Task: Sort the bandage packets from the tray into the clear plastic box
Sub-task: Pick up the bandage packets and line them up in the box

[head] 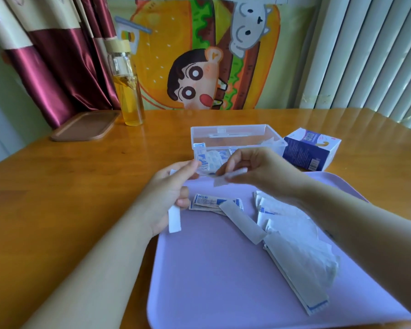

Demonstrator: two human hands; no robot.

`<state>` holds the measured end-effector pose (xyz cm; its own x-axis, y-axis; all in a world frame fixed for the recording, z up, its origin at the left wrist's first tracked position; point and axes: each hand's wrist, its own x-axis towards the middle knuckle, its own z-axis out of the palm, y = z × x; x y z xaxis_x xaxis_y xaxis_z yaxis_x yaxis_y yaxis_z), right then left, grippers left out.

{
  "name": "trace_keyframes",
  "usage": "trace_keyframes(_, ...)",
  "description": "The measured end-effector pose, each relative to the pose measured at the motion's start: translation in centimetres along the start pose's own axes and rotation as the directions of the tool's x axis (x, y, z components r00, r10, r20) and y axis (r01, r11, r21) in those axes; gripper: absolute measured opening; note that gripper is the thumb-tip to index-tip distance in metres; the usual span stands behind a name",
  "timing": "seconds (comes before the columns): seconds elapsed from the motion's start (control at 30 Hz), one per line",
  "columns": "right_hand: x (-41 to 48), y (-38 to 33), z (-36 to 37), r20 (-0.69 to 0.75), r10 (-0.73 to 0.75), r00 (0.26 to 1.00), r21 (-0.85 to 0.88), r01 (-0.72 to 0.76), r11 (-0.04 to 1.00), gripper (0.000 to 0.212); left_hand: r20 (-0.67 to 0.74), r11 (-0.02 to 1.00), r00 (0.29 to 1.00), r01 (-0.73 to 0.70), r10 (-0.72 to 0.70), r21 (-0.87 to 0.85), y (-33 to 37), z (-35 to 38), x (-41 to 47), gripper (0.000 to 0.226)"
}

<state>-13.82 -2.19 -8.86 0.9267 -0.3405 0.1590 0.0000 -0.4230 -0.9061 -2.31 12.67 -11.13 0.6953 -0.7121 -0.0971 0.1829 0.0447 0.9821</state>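
Observation:
A lilac tray (211, 269) lies on the wooden table before me, with several white and blue bandage packets (214, 202) scattered on it and a bigger heap (297, 245) to the right. My left hand (169, 193) grips a white packet (174, 220) upright over the tray's left edge. My right hand (259, 169) pinches another white packet (226, 178), blurred, just in front of the clear plastic box (237, 136). The box stands open behind the tray and holds several packets at its near left side.
A blue and white carton (311, 151) lies right of the box. A glass bottle with yellow liquid (128, 91) and a brown wooden tray (86, 125) stand at the back left. Curtains and a cartoon cloth hang behind the table.

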Motion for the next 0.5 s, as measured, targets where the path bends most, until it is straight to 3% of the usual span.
trace_keyframes(0.17,0.1,0.9,0.9,0.073,-0.085,0.994,-0.136,0.094,0.986,0.040,-0.026,0.894,0.992,-0.098,0.121,0.437,-0.4,-0.8,0.2,0.011)
trace_keyframes(0.27,-0.3,1.0,0.7,0.045,-0.144,0.989,-0.271,0.151,0.951,0.036,-0.054,0.839,0.977,-0.148,0.206,0.523,-0.8,-0.9,0.6,0.016)
trace_keyframes(0.37,-1.1,1.0,-0.6,-0.032,-0.151,0.988,-0.411,0.125,0.903,0.029,-0.064,0.782,0.962,-0.176,0.265,0.597,-0.7,-1.1,0.6,0.012)
trace_keyframes(0.5,-1.5,1.2,-2.5,-0.238,-0.182,0.954,-0.492,0.043,0.869,0.031,0.050,0.661,0.976,-0.180,0.211,0.728,-1.7,-0.6,0.7,0.013)
